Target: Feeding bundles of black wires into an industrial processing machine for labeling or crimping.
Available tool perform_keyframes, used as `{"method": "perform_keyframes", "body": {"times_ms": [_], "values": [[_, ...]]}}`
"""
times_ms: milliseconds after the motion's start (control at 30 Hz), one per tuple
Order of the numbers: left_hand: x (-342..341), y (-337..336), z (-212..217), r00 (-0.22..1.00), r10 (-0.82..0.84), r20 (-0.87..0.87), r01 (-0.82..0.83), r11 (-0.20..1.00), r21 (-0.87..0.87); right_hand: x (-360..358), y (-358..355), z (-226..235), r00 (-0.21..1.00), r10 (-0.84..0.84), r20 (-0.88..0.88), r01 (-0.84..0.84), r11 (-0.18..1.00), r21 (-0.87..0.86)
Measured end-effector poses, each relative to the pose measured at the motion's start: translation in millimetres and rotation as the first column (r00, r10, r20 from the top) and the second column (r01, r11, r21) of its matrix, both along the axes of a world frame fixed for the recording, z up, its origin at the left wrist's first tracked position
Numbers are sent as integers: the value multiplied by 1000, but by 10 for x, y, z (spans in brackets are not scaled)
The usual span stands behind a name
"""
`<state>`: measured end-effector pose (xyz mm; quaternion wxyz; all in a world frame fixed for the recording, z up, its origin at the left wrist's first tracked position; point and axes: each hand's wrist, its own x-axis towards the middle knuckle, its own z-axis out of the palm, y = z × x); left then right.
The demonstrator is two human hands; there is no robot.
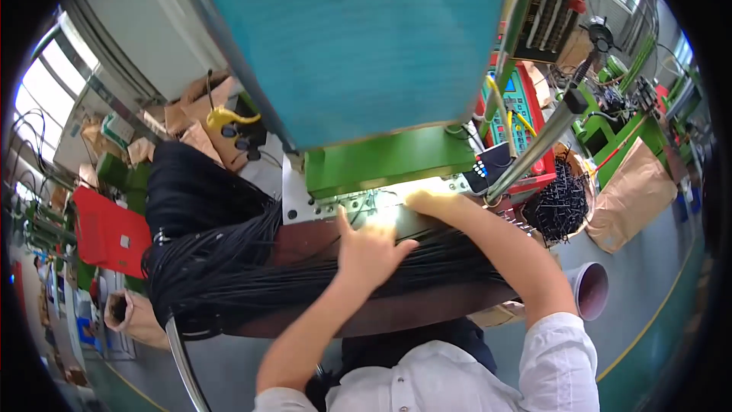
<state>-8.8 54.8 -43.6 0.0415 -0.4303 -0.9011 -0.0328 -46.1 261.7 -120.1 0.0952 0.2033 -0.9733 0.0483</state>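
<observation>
My left hand (367, 253) reaches over a bundle of black cables (335, 275) toward the lit front of a green machine. Its thumb and outer finger are stretched apart, while the middle fingers fade into glare. My right hand (429, 201) lies at the metal plate's front edge, under the green machine block (389, 162); its fingers are washed out by the light. A few thin dark strands show on the metal plate (299, 202) between the hands. Whether the right hand holds anything is hidden.
A large blue-green panel (351, 46) rises above the block. Right of it are a red control box (518, 118), a slanted metal bar (537, 145) and a heap of small black parts (560, 202). A red board (110, 230) and brown paper bag (141, 319) stand left.
</observation>
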Motion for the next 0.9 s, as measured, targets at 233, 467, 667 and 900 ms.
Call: {"method": "perform_keyframes", "body": {"times_ms": [233,467,667,900], "values": [[-955,-800,-75,992,36,-124,-40,999,-36,419,342,323,975,-121,188,113,992,53],[-187,-498,-125,1000,-10,24,5,979,202,588,414,388,925,-150,350,238,945,-224],[-295,-480,-15,896,-179,406,85,967,239,816,441,719,938,-118,326,238,903,-358],[-505,-497,231,583,-237,777,-223,873,434,1026,72,1063,986,-86,144,146,866,-479]]}}
